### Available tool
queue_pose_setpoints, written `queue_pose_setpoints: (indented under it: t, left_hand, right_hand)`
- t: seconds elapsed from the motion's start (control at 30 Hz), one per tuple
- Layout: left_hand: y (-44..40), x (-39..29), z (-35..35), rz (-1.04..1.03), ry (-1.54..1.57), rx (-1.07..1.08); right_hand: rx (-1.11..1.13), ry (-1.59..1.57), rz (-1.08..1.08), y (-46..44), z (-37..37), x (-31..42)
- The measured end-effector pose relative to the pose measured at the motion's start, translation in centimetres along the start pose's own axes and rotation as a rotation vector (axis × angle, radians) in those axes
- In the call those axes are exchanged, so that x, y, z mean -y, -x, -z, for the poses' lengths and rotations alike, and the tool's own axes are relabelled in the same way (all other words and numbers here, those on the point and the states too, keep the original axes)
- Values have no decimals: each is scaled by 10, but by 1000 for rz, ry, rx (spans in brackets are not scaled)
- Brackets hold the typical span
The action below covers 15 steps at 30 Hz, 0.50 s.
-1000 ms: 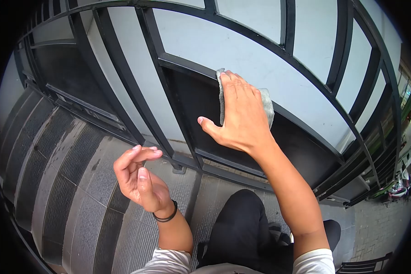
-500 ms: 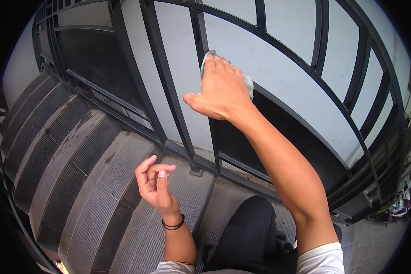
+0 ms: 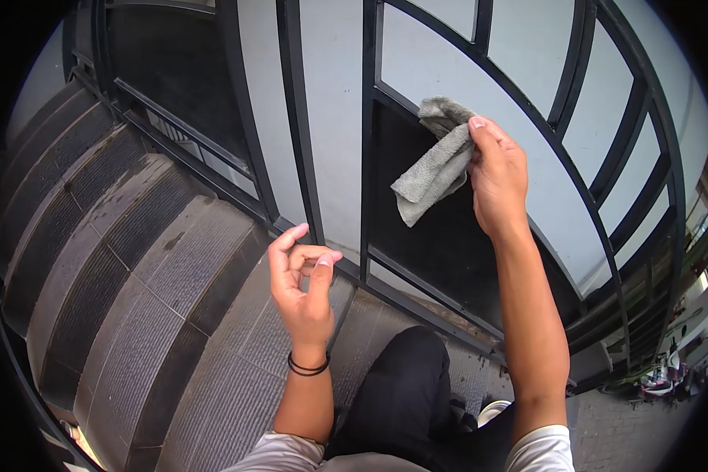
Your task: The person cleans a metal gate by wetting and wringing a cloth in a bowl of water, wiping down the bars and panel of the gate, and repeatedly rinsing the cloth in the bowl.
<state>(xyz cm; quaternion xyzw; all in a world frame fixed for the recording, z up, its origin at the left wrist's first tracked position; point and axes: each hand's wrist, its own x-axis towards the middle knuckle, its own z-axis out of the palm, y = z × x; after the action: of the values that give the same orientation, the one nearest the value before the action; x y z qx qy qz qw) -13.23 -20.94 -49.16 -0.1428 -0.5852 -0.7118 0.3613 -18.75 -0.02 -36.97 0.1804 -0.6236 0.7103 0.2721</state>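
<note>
A grey cloth [image 3: 436, 169] hangs folded from my right hand [image 3: 499, 177], pinched between thumb and fingers. It is in front of the dark panel [image 3: 401, 216] of a black metal railing [image 3: 368, 141], and I cannot tell whether it touches the panel. My left hand [image 3: 303, 287] is raised over the steps with fingers loosely curled and apart, holding nothing. A black band [image 3: 308, 366] circles the left wrist.
Ribbed dark stone steps [image 3: 165, 267] curve along the left side. Behind the bars stands a pale wall [image 3: 330, 102]. My bent knee [image 3: 409, 370] is below, between the arms. Blurred clutter [image 3: 669, 374] lies at the far right.
My right hand has come away from the upright bar and moved right and lower. The cloth, earlier flattened under the palm, now dangles from the fingers. My left hand has shifted slightly right in view.
</note>
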Motion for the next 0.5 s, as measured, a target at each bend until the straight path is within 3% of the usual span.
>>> queue_pose_setpoints:
  t: [0.07,0.17,0.23,0.3,0.43,0.5]
  left_hand:
    - [-1,-3,-20,48,66,105]
    - [0,4,-59,137,206,280]
    - [11,13,-93,153,269,384]
    - [27,26,-118,276,486,655]
    - [64,27,-159,646,870,590]
    - [84,41,-177,607,829,654]
  right_hand:
    - [-63,-502,-159,8,25,2]
    - [147,-716,-417,35,61,5]
    - [40,-722,-495,58,67,19]
    - [-50,-596,-420,77,82,19]
    - [-147,-536,-409,107,118,30]
    - [-170,-479,-421,125,147,35]
